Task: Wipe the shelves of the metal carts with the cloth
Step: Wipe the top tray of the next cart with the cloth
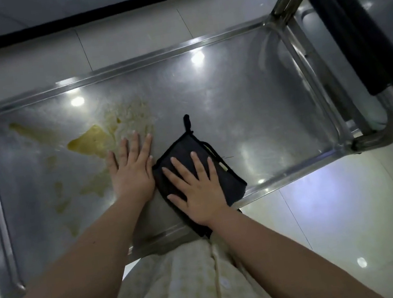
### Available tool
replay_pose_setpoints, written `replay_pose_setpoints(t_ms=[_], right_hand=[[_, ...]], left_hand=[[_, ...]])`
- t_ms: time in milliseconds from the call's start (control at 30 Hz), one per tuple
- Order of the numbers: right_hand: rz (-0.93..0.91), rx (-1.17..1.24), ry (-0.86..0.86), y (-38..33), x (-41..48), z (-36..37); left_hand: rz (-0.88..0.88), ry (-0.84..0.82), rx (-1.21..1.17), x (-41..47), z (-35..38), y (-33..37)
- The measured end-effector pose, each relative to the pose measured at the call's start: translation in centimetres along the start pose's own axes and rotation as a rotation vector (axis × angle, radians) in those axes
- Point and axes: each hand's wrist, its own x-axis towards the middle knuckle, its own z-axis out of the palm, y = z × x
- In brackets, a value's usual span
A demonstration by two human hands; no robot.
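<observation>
Right now the dark cloth (182,149) lies folded flat on the top shelf (247,105) of the metal cart, near the middle of its near edge, with one corner hanging over the rim towards me. A small loop (187,122) sticks out from its far corner. My right hand (198,192) presses down on the cloth, fingers spread and straight, gripping nothing. My left hand (132,168) lies flat on the bare metal just left of the cloth, fingers straight and close together, its edge touching the cloth's left side. Just beyond my left fingertips a yellowish spill (90,141) spreads over the left half of the shelf, thick in one patch and smeared thin around it. The right half of the shelf shines, with ceiling lights mirrored in it. At the right end stand two tubular handles with black grips (342,42), one just behind the other. Pale glossy floor tiles (351,202) surround the cart. At the far left lies a pale panel with a dark rim (94,16). My pale patterned clothing (176,292) fills the near edge.
</observation>
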Motion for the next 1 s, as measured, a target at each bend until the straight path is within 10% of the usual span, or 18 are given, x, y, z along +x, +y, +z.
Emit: replay_pose_setpoints(t_ms=[367,500,867,1000], right_hand=[[1.005,0.194,-0.017,24.8,-2.6,-5.8],[1.098,0.188,-0.014,24.9,-1.6,-5.9],[-0.02,-0.039,-0.006,2.6,5.6,-2.1],[-0.139,-0.045,0.021,4.1,6.7,-2.3]], left_hand=[[-0.004,0.022,-0.037,-0.5,0.2,0.1],[-0.023,0.021,-0.04,-0.2,0.3,0.3],[-0.031,0.023,-0.026,-0.2,0.5,0.1],[-0.034,0.016,-0.039,-0.3,0.4,0.0]])
